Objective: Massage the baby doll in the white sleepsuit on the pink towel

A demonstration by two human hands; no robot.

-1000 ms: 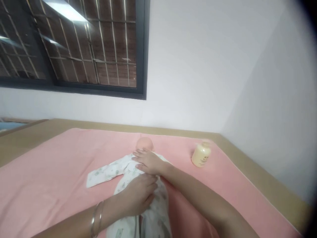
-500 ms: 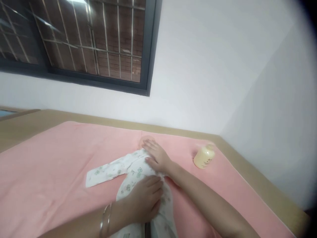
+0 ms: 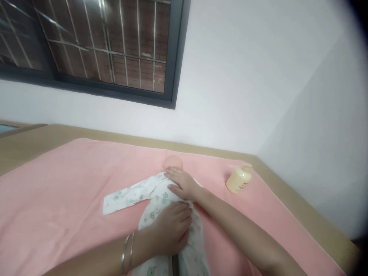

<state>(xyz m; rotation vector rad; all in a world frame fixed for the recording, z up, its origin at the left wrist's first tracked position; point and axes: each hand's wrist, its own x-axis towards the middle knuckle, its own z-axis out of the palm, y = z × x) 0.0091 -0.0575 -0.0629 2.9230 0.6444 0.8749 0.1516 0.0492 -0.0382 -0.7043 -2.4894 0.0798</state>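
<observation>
A doll with a smooth, round, skin-coloured head (image 3: 173, 162) lies on its back, dressed in a white long-sleeved baby bodysuit (image 3: 126, 198) with small green and grey prints. Across its upper chest, just below the head, rests my right hand (image 3: 184, 184), fingers stretched out and lying flat. My left hand (image 3: 171, 229), with silver bangles at the wrist, is closed over the front of the bodysuit at the belly; its curled fingertips are partly hidden. One sleeve spreads out to the left, while my right hand and forearm cover most of the other.
A pink cloth (image 3: 66, 191) lies under the doll on a tan surface (image 3: 270, 168). A pale yellow pump bottle (image 3: 239, 179) stands on the cloth at the right. Behind are a white wall (image 3: 230, 76) and a dark-framed window (image 3: 175, 57) with bars.
My right hand has slid slightly down from the head to the chest, so more of the doll's head shows. My left hand stays on the belly. The view has shifted a little.
</observation>
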